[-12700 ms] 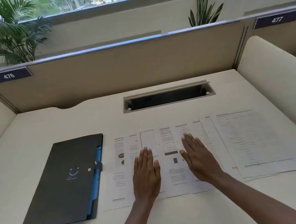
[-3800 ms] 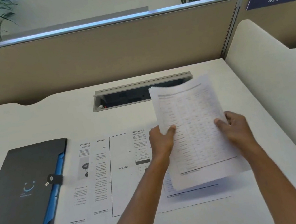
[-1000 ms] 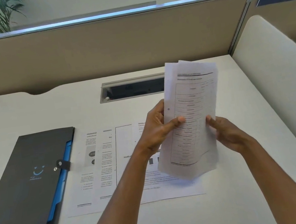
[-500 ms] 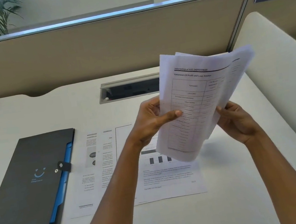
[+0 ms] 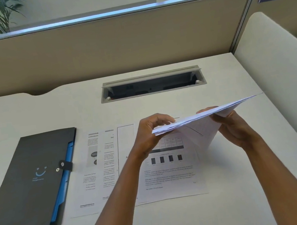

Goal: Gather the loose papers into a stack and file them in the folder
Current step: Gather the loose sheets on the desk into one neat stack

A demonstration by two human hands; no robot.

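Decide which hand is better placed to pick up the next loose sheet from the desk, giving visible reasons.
Likely the left hand: it is directly above the loose sheets, while the right hand, farther right, can hold the gathered stack alone.

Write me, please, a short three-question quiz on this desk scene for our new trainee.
1. True or false: the folder lies open on the desk.
2. The lifted sheets are held by: A one hand, B both hands, C neither hand?
3. Fill in: the papers lying on the desk are on the folder's ___ side.
Key: 1 false; 2 B, left hand and right hand hold them; 3 right.
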